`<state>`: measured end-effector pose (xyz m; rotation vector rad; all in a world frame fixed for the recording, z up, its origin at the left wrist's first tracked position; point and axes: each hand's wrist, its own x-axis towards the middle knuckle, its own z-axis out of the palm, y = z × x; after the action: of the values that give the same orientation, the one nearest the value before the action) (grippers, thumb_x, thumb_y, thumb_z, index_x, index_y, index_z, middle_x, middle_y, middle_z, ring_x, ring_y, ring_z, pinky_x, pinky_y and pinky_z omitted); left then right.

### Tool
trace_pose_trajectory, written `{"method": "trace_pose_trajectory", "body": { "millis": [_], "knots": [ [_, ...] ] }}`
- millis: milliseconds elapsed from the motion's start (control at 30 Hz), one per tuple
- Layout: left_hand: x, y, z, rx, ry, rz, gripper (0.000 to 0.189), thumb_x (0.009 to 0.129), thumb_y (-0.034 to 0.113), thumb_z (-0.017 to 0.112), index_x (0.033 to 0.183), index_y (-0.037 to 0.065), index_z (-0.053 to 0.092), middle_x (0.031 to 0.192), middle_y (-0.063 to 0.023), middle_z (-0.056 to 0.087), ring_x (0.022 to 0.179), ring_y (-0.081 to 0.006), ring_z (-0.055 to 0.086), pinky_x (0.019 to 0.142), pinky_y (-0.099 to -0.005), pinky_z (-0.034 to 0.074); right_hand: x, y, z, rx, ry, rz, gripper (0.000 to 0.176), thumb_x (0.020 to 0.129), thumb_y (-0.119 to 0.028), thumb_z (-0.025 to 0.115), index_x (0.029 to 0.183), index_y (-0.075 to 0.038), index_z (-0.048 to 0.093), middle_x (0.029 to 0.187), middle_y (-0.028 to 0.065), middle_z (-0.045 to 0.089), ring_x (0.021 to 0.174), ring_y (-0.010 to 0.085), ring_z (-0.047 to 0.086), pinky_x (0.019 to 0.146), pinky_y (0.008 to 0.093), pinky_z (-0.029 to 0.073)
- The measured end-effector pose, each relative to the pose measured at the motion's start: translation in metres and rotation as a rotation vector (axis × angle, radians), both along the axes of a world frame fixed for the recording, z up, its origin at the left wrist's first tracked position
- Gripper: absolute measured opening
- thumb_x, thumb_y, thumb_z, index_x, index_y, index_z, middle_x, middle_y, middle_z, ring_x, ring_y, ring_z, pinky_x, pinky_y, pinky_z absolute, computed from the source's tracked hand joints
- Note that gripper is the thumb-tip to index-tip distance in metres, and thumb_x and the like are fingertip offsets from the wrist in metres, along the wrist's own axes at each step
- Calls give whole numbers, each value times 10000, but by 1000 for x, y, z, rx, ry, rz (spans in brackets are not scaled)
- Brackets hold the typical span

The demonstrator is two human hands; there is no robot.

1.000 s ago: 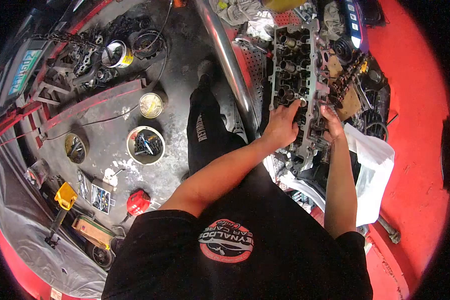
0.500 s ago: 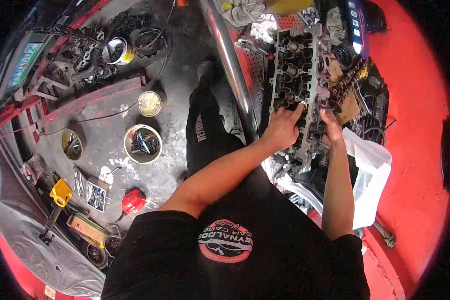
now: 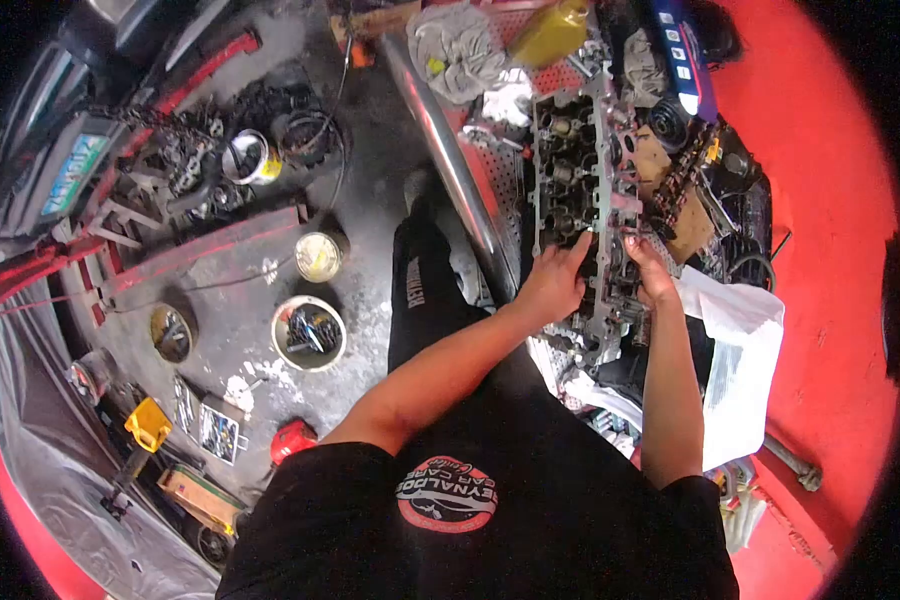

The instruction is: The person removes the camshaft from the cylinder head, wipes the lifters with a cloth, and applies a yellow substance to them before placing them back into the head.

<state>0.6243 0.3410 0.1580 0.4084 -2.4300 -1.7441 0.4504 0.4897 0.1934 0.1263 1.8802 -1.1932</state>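
Observation:
A metal engine cylinder head [image 3: 602, 190] lies lengthwise in front of me, its open bores and valve parts facing up. My left hand [image 3: 553, 287] rests over its near part, index finger stretched out and touching inside the head, the other fingers partly bent. My right hand [image 3: 654, 275] is at the head's right side, its thumb up against the edge. The fingers of that hand are mostly hidden behind the side of the head.
A perforated red tray [image 3: 505, 185] and a shiny metal bar [image 3: 455, 150] run along the left. Rags [image 3: 455, 50] and a yellow container [image 3: 550, 32] are at the far end. On the floor stand a bucket of tools [image 3: 310, 333] and a can [image 3: 320, 257]. White plastic sheeting [image 3: 745, 360] hangs right.
The camera view has shifted, so the cylinder head appears lower and slightly left. Both hands keep nearly the same places on it.

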Motion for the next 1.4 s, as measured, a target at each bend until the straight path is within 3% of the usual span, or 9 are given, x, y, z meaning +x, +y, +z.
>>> {"method": "trace_pose_trajectory", "body": {
  "millis": [333,433,633,833,1067,1100,1133,1233,1400],
  "knots": [
    [-14,-33,5,-10,-50,-280,691,790,126,591,1416,32,315,1037,-246,621,981,-436,567,875,-497,443,4,2,0,6,224,103,409,891,-360,645,1157,-51,616,1055,26,625,987,154,523,926,301,377],
    [-15,-73,13,41,-147,-442,618,806,142,583,1373,18,371,991,-253,633,913,-435,595,837,-497,469,1,8,-7,12,161,118,366,902,-302,631,1182,-68,602,1136,19,581,1101,151,476,1005,303,316],
    [17,-213,-52,-377,-358,-550,430,843,262,587,1205,32,554,996,-264,634,900,-406,627,798,-488,502,4,-9,25,69,65,86,363,889,-331,641,1136,-65,629,1157,50,602,1070,184,508,986,323,347],
    [-83,-324,-9,-35,-599,-1116,388,829,353,646,1044,31,631,916,-187,653,798,-339,643,739,-427,520,13,6,-1,-160,34,-480,511,827,-275,655,1273,-51,545,1174,39,601,1057,164,532,964,313,377],
    [-317,-378,171,-437,-125,-416,209,880,153,635,1060,48,623,793,-87,661,596,-145,585,583,-301,485,11,1,15,-26,-23,-798,431,830,-424,620,1149,-135,606,1092,11,639,952,150,574,732,326,431],
    [-349,-388,145,-384,-62,-266,242,875,165,646,1085,46,624,768,-95,664,617,-134,599,598,-302,497,9,-2,18,-2,-27,-812,427,834,-431,624,1142,-136,607,1073,14,647,928,147,583,702,321,435],
    [-378,-381,162,-381,-55,-124,199,829,207,663,962,58,656,888,-203,672,861,-370,660,743,-418,520,9,0,13,-12,-20,-841,427,856,-419,629,1148,-109,600,1049,35,661,878,153,607,688,296,447],
    [-459,-379,149,-610,104,-77,210,821,215,649,951,51,663,862,-230,660,844,-405,642,759,-465,507,11,6,7,48,-12,-819,439,873,-391,626,1179,-78,581,1042,53,667,894,166,617,713,291,460],
    [-549,-388,112,-875,141,-35,256,807,192,598,966,1,659,878,-242,665,826,-403,652,735,-483,507,23,19,-15,384,265,-424,304,870,-285,610,907,16,634,859,49,613,790,149,565,725,315,461]
  ]
}}
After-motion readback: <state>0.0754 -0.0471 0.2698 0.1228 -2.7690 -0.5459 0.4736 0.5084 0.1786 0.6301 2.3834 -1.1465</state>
